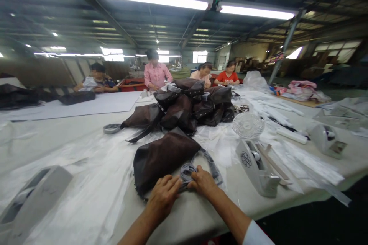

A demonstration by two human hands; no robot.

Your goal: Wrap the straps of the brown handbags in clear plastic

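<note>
A dark brown bag (165, 157) with black ends and studs along its edge lies on the table in front of me. Beside its lower right edge is a rolled strap (187, 171) in clear plastic wrap, with a further wrapped length looping out to the right. My right hand (203, 181) pinches the coil between thumb and fingers. The fingers of my left hand (164, 193) are stretched out over the bag's near edge, their tips by the coil; its palm side is hidden. Behind this bag rises a pile of similar bags (178, 113).
Tape dispensers stand on the right (258, 168), at far right (328, 139) and at near left (34, 199). A white fan (248, 125) is behind the right one. Plastic sheets (83, 183) cover part of the table (71, 128). Several people work across it.
</note>
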